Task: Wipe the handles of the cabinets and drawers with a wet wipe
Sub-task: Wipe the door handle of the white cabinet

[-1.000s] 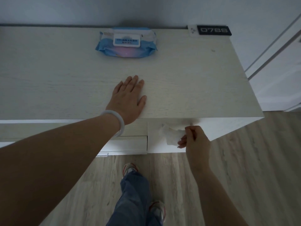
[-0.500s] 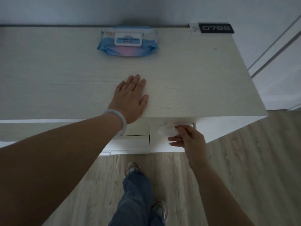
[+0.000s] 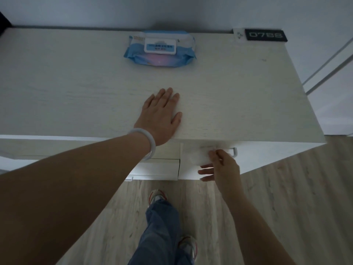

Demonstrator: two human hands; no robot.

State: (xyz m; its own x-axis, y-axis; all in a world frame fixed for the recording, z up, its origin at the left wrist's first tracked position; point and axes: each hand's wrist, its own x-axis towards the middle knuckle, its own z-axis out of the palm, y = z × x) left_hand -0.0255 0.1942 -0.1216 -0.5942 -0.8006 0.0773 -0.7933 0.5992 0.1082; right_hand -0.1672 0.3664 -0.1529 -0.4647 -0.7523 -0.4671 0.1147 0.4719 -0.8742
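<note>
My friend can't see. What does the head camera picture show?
A person's right hand presses a wet wipe against a handle on a white cabinet. Their left hand rests flat on top, near a blue wipes pack.

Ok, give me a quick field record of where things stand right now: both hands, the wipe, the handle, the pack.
left hand: flat, palm down on the cabinet top, near its front edge
right hand: below the top's front edge, pinching the wet wipe
wet wipe: white, pressed against the drawer front at the handle
handle: only its right end shows; the rest is covered by wipe and hand
wipes pack: blue, lid closed, at the back of the top
</note>
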